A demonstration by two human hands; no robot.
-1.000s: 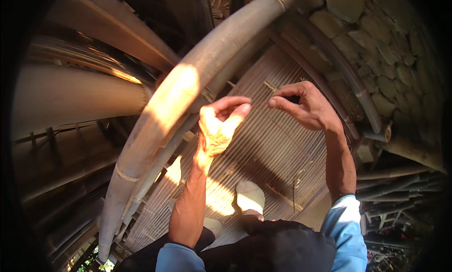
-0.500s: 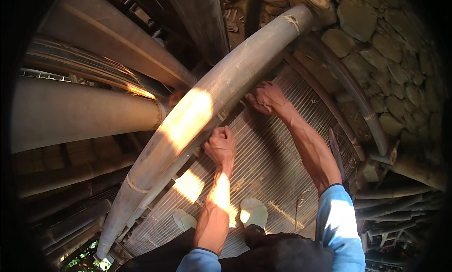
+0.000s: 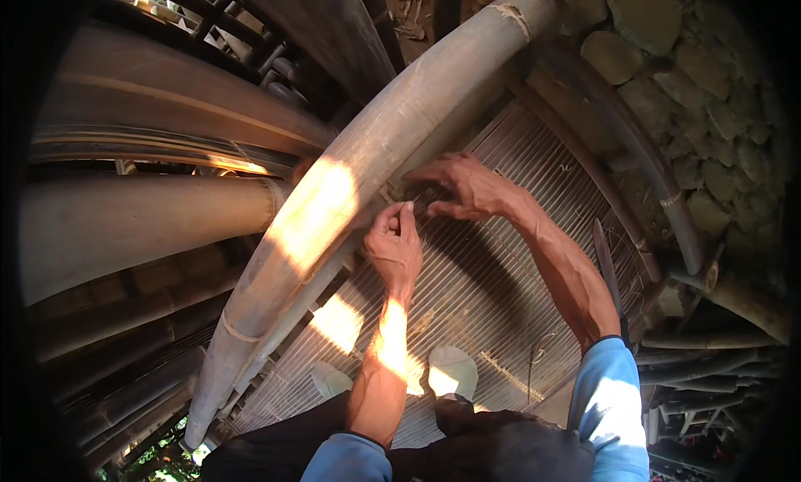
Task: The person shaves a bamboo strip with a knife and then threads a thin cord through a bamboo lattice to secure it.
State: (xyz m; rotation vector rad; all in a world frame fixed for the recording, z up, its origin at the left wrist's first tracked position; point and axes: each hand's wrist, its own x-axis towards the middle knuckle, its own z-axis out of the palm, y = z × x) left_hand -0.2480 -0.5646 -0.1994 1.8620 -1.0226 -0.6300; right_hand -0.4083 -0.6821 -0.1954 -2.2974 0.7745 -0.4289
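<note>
A thick bamboo pole (image 3: pixel 417 106) runs diagonally across the view, sunlit in its middle. Just beside its near edge, my left hand (image 3: pixel 394 244) is closed in a pinch, thumb against forefinger; whatever it holds is too small to make out. My right hand (image 3: pixel 463 186) reaches in from the right next to it, fingers curved and apart from the thumb, slightly blurred, with nothing visible in them. Both hands are over a slatted bamboo platform (image 3: pixel 501 290), close to the pole's underside, where a thinner rail (image 3: pixel 288 323) runs along.
Thick bamboo poles (image 3: pixel 150 223) and split bamboo lengths (image 3: pixel 158 148) lie at the left. A blade-like tool (image 3: pixel 606 261) is beside my right forearm. Curved bamboo rails (image 3: pixel 642 165) border the platform, with a stone floor (image 3: pixel 642 23) beyond. More poles (image 3: pixel 701 361) lie at the lower right.
My right hand has moved left toward my left hand, and its fingers have spread. My left hand has risen slightly and stays pinched. The view has shifted a little.
</note>
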